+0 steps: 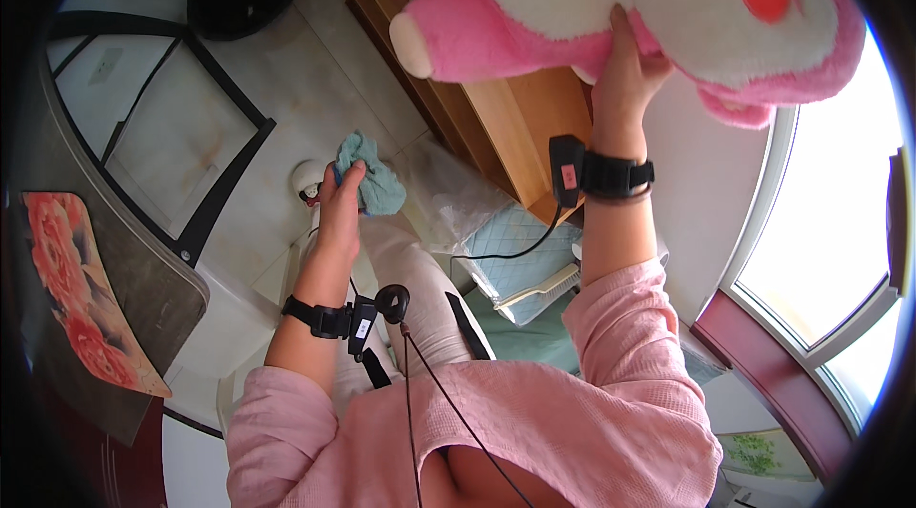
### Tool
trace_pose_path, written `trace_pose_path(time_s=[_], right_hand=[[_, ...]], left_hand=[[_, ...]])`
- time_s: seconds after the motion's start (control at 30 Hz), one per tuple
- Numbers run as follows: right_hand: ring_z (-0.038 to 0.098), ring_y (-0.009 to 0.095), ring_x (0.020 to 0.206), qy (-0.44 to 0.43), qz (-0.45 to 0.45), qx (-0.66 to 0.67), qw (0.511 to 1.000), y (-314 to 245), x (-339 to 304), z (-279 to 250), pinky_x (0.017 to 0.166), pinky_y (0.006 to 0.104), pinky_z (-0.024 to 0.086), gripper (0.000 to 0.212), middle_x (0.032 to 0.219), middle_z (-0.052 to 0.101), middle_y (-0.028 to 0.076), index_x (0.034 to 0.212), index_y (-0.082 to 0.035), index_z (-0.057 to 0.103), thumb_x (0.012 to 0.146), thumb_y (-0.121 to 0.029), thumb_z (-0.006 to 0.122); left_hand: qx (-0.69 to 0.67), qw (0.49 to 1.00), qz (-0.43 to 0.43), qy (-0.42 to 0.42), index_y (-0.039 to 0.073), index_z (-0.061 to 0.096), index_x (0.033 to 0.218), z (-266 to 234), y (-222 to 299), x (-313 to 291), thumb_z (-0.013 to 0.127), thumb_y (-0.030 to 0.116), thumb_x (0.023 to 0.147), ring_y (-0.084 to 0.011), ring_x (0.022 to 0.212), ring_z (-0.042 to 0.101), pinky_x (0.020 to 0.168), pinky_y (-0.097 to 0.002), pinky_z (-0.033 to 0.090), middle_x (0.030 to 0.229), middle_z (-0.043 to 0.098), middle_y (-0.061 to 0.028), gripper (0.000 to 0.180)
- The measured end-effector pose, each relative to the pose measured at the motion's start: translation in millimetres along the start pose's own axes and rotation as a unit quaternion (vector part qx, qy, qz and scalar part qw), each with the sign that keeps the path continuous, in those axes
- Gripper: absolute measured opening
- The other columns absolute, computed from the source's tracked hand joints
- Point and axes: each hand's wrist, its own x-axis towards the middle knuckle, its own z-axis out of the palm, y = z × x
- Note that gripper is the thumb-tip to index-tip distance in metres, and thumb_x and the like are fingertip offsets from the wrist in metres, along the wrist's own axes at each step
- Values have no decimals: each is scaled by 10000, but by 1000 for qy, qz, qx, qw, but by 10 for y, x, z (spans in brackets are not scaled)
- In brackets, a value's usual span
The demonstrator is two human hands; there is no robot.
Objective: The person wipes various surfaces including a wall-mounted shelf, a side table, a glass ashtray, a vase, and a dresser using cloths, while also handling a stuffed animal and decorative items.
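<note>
Plush toy [611,2], pink and white and by far the biggest item, sits above the right hand [625,79], which is raised high; the fingers press up against the toy's underside with the thumb laid along its pink edge, holding it aloft. Directly below that hand and behind its forearm stands a wooden cabinet [520,117], just under the toy. Beneath the right wrist, a pale blue quilted cushion [520,241] lies low, with a white brush [539,290] resting at its near edge. Off to the outer side of the left hand stands a dark metal frame [205,131] with pale panels. The left hand [339,207] is held lower and well apart from the right, fingers curled and pinching a small teal cloth [370,182], which bunches just above and beside its fingertips. Both wrists carry black strap-mounted sensor units, the left one [334,319] with a cable.
</note>
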Motion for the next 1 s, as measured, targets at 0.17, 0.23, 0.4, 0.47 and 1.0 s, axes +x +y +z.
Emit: trace_pose_path(time_s=[0.17,0.23,0.4,0.47,1.0], right_hand=[[568,130,782,108,141,26,984,-236,-746,-997,693,258,473,96,890,593,55,883,2,564,796,14,524],[565,124,751,74,145,-25,986,-357,-956,-1422,632,259,476,62,843,588,45,817,-17,547,812,1,488],[558,125,773,129,292,-131,939,-98,-1371,-2054,666,261,469,56,883,583,45,878,-22,541,824,-20,525],[550,141,848,152,274,-152,937,290,-1531,-2142,733,271,464,201,979,568,54,1005,-4,524,807,-11,561],[459,248,1078,-91,152,-193,965,-244,-2190,-1269,948,352,341,350,1182,465,152,1171,34,432,859,-104,506]], left_hand=[[4,1000,26,15,75,488,1102,-128,-18,48,562,249,842,-136,952,506,827,-283,395,1048,540,-24,321],[14,999,23,27,63,486,1099,-199,-50,93,561,246,843,-135,955,503,841,-278,385,1048,537,-27,323],[26,998,9,52,64,489,1107,-220,-80,123,551,248,850,-143,974,493,860,-278,371,1047,539,-33,323],[38,999,33,19,74,466,1167,-243,-129,164,533,285,858,-156,1026,479,884,-298,360,1121,520,-49,380],[-13,981,32,-188,42,435,1229,242,144,-47,573,102,807,-148,1028,513,910,-331,402,1109,538,-37,448]])
